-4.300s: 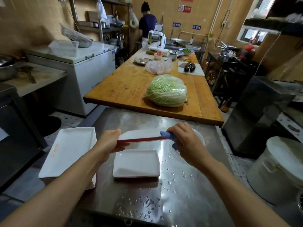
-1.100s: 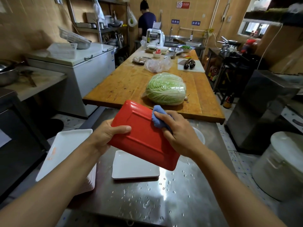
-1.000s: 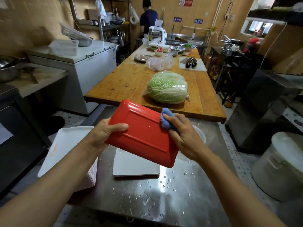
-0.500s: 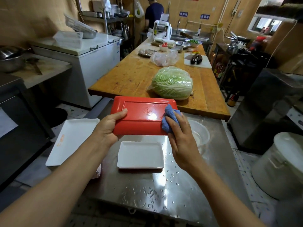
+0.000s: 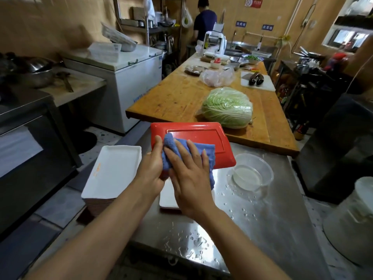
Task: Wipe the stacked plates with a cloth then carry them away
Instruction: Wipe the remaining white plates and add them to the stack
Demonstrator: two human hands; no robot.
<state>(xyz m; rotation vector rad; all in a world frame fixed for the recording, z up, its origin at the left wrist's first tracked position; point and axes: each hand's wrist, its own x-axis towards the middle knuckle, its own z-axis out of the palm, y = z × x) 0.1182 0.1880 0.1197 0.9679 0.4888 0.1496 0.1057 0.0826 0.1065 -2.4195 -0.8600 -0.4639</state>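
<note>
Right fingers [image 5: 193, 152] flat on blue cloth [image 5: 207, 156], left fingers hidden gripping red plate [image 5: 201, 134].

plate stack [image 5: 113, 172] left of held plate [image 5: 193, 138], bowl [image 5: 251, 172] right, cabbage [image 5: 228, 107] behind

A: What's on the wooden table [image 5: 177, 98]?

B: Napa cabbage [image 5: 228, 107] in clear wrap near the front edge. Behind it a crumpled plastic bag [image 5: 218, 77], and to the right 2 dark eggplants [image 5: 256, 79] on a white cutting board [image 5: 268, 85]. Far end: metal bowls, small dishes (too small to tell contents).

A: And the steel counter [image 5: 262, 229]?

B: Clear plastic bowl [image 5: 251, 172] w/ a little water, droplets scattered around it.

A: Left side?

B: White chest freezer [image 5: 131, 77] w/ a white basket [image 5: 107, 48] on top; woks [image 5: 38, 68] on a ledge beside it. Person in a dark shirt [image 5: 203, 23] at the back, facing away. White bucket [image 5: 353, 223] at far right.
</note>
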